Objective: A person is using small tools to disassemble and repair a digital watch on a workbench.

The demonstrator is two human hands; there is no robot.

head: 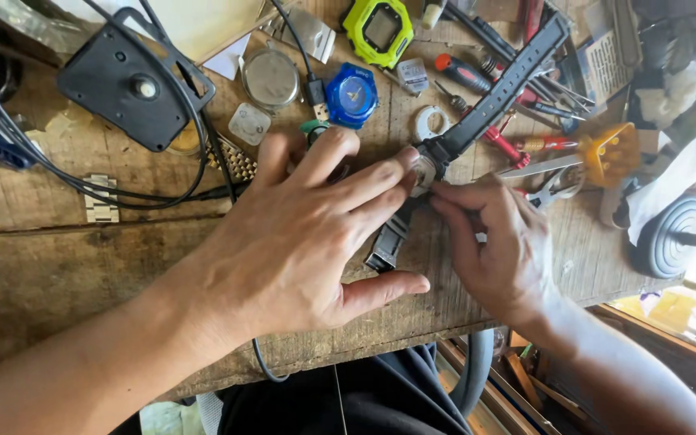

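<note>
Far left, a black plastic clock movement (134,79) lay flat on the worn wooden surface (58,266), dark cables (82,184) looping round it, and a short piece of metal bracelet links (101,199) sat just below them. Moving in, a round silver case back (271,78) and a blue watch case (351,95) rested near the top edge, with a yellow-green digital watch case (379,31) beyond them, all parted from their straps and set out of the way of the work.

Then the left hand (300,234) was spread wide and flat, fingers stretched forward, the fingertips pressing down on the black-strapped watch (427,165), apparently to pin it to the surface; it clasped nothing, only bore down. The watch lay in the middle of the surface, its long black strap (501,89) running up and away to the right, the shorter buckle end (388,240) poking out beneath the fingers toward the person.

The right hand (497,242) met it from the other side, fingertips pinched close at the case edge; whether they gripped a small part or tool there could not be told. Right of that, small pliers (553,189), red-handled screwdrivers (517,141) and a yellow-handled blade tool (598,157) lay within easy reach, handles fanned toward the hand
</note>
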